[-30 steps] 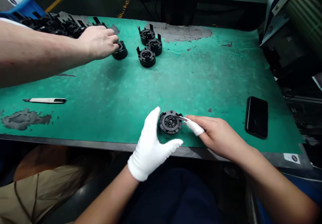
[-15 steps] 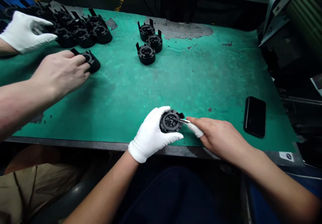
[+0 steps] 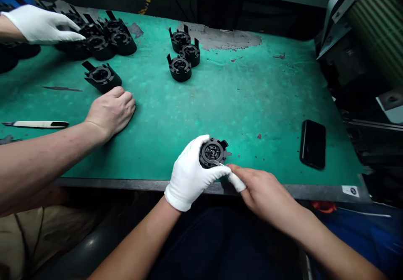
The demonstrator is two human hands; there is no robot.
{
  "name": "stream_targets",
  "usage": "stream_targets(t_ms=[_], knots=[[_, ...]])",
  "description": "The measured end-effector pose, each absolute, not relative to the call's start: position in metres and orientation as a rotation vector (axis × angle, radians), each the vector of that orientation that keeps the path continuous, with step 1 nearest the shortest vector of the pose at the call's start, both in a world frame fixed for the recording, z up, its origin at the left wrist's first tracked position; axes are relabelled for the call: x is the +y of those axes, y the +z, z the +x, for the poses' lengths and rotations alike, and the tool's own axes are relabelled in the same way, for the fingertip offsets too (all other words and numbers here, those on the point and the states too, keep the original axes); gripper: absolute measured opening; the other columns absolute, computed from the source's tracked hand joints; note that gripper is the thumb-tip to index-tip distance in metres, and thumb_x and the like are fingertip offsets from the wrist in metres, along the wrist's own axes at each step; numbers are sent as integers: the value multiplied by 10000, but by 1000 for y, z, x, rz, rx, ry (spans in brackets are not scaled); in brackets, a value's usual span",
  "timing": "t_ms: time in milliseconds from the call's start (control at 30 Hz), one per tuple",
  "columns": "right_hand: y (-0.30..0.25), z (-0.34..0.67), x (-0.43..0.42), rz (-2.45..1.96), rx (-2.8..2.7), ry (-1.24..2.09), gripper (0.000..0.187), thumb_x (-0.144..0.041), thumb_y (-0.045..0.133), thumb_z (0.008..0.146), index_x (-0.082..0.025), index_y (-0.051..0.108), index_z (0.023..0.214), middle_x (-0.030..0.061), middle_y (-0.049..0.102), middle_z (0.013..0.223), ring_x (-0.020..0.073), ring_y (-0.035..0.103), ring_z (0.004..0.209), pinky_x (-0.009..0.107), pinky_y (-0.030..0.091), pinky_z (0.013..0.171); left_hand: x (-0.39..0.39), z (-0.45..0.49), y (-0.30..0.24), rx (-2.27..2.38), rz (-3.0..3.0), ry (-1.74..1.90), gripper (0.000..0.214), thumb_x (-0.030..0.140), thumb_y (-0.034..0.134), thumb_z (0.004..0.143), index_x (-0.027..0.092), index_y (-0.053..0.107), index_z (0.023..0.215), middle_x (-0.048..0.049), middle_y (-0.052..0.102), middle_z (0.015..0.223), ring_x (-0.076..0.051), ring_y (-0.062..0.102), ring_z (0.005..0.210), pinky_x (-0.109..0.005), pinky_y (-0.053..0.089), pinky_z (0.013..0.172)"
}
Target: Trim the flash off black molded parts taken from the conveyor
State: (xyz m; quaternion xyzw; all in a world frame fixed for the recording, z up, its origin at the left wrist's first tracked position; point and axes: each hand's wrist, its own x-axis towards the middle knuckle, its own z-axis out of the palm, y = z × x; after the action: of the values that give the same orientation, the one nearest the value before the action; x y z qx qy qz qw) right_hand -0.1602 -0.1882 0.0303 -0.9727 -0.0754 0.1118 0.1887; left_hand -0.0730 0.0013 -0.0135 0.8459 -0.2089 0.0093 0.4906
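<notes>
My left hand (image 3: 193,175), in a white glove, grips a round black plastic housing (image 3: 212,150) near the table's front edge. Its face with concentric rings is turned up, and a tab sticks out at the upper right. My right hand (image 3: 258,183) is closed on a thin tool with a narrow metal blade (image 3: 218,163), its thumb wrapped in white. The blade touches or lies just over the lower rim of the housing, close to my left thumb. Most of the tool's handle is hidden in my fingers.
A co-worker's gloved hand (image 3: 44,24) reaches over several black housings (image 3: 121,40) at the left; their bare hand (image 3: 111,110) rests nearby. Three housings (image 3: 180,68) stand mid-table. A white-handled knife (image 3: 37,124) lies left, a phone (image 3: 312,144) right.
My right hand has brought the blade from the housing's centre down to its lower rim. The co-worker's bare hand has come away from a housing, towards me; their gloved hand moved right.
</notes>
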Motion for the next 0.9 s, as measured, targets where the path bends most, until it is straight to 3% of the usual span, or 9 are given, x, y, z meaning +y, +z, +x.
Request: stream_targets(t_ms=[200, 433, 667, 900], knots=[[38, -156, -204, -2634, -116, 110, 376, -274, 429, 1012, -279, 600, 1346, 24, 683, 1293, 206, 647, 1127, 345, 513, 957, -5, -77, -18, -496, 1999, 107, 726, 521, 844, 678, 223, 498, 1242, -101, 627, 1242, -290, 643, 1155, -450, 519, 1027], [32, -138, -203, -2897, -178, 88, 359, -321, 446, 1011, -294, 630, 1319, 42, 722, 962, 222, 644, 892, 329, 480, 744, -11, -80, -12, -504, 1988, 173, 568, 451, 841, 694, 244, 525, 1118, -89, 627, 1188, -270, 670, 1067, -429, 567, 939], [32, -138, -204, -2988, -188, 76, 382, -321, 434, 1007, -310, 607, 1347, 34, 704, 920, 194, 671, 817, 289, 435, 620, -10, -79, -13, -519, 2040, 200, 582, 443, 848, 686, 253, 523, 1130, -79, 631, 1198, -264, 669, 1078, -421, 562, 953], [34, -130, -205, -3024, -181, 112, 402, -277, 453, 973, -329, 610, 1340, 24, 695, 906, 203, 677, 807, 294, 420, 593, -11, -83, -19, -485, 2073, 197, 676, 479, 829, 708, 235, 484, 1235, -107, 611, 1283, -283, 628, 1190, -448, 524, 1038]])
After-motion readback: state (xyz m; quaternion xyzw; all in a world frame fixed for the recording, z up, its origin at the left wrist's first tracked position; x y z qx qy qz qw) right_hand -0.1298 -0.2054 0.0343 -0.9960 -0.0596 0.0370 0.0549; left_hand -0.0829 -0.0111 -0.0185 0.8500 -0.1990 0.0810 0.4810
